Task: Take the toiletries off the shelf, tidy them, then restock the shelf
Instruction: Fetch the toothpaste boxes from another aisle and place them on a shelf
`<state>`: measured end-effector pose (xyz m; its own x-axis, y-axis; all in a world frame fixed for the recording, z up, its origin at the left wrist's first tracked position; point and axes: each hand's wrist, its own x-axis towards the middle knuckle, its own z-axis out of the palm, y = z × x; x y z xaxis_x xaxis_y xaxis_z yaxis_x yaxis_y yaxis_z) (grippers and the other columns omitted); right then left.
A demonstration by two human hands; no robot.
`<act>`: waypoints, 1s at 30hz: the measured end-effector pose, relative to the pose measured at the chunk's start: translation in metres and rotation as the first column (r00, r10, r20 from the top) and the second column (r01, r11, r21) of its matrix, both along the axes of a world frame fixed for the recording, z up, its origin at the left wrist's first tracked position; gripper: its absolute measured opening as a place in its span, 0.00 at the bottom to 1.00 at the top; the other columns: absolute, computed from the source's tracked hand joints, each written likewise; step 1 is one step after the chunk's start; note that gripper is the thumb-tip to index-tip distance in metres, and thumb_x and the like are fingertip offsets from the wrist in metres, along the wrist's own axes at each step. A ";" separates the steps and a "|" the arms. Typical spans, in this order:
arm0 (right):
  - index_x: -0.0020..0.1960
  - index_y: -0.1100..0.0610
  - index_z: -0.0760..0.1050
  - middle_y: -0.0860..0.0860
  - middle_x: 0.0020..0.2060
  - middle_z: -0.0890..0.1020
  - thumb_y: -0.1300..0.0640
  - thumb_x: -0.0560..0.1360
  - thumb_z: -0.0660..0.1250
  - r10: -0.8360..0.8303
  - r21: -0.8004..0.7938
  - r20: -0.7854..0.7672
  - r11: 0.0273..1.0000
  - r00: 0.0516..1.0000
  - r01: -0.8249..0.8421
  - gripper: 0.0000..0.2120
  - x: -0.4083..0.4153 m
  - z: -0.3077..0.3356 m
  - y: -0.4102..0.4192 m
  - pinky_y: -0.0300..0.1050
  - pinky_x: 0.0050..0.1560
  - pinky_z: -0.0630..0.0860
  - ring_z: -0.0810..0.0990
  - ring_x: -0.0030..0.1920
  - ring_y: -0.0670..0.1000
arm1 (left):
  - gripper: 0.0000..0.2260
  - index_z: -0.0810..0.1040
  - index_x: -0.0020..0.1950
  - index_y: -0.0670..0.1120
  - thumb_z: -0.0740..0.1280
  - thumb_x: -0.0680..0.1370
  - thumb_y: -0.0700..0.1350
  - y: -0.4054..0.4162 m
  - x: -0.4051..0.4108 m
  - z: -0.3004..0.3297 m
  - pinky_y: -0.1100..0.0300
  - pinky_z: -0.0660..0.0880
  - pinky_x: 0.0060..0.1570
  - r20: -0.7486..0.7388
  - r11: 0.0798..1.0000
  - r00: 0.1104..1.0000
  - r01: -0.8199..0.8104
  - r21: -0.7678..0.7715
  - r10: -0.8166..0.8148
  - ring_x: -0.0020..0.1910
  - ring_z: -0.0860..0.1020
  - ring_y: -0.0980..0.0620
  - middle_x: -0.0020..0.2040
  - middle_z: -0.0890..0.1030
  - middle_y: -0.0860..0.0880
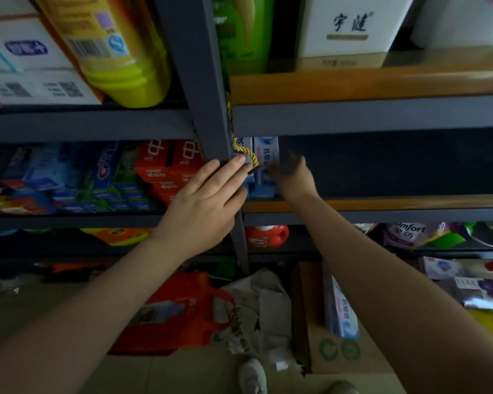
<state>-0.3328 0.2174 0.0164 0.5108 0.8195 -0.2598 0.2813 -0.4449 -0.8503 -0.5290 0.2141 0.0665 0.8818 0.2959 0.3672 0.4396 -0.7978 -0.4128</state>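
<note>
Restocking now: toothpaste boxes (pixel 265 166) stand at the shelf's (pixel 382 204) left end, my left hand (pixel 208 206) flat against them, fingers straight. Right hand (pixel 292 177) too dark to tell. Next box (pixel 343 311) waits in the carton (pixel 345 354) below.

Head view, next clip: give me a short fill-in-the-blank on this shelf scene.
1. The left hand rests on the shelf's dark ____.
2. The right hand reaches to the blue-and-white boxes on the ____ shelf.
3. The cardboard box stands on the ____.

Answers: upright post; middle; floor
</note>
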 end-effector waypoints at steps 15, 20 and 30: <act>0.55 0.57 0.75 0.52 0.47 0.83 0.64 0.68 0.69 0.161 -0.002 -0.631 0.978 0.759 -0.209 0.15 0.038 0.005 -0.183 0.46 0.48 0.76 0.82 0.47 0.50 | 0.29 0.65 0.69 0.48 0.54 0.73 0.62 -0.095 0.070 -0.049 0.49 0.71 0.61 0.129 -0.104 0.775 0.243 -0.965 0.619 0.62 0.73 0.52 0.60 0.73 0.52; 0.56 0.63 0.69 0.58 0.52 0.80 0.70 0.69 0.70 0.172 -0.099 -0.481 0.963 0.859 -0.249 0.18 0.062 -0.013 -0.224 0.41 0.45 0.79 0.80 0.47 0.49 | 0.09 0.71 0.55 0.56 0.65 0.77 0.47 -0.122 0.116 -0.062 0.74 0.73 0.45 0.190 -0.150 0.750 0.360 -0.921 0.634 0.49 0.77 0.69 0.51 0.78 0.61; 0.59 0.56 0.72 0.50 0.54 0.80 0.59 0.72 0.70 0.318 -0.079 0.012 0.945 0.948 -0.317 0.17 0.105 -0.015 -0.254 0.44 0.51 0.77 0.78 0.52 0.47 | 0.17 0.73 0.52 0.58 0.71 0.72 0.38 -0.162 0.143 -0.073 0.73 0.73 0.46 0.249 -0.168 0.786 0.406 -0.898 0.566 0.49 0.77 0.68 0.49 0.80 0.62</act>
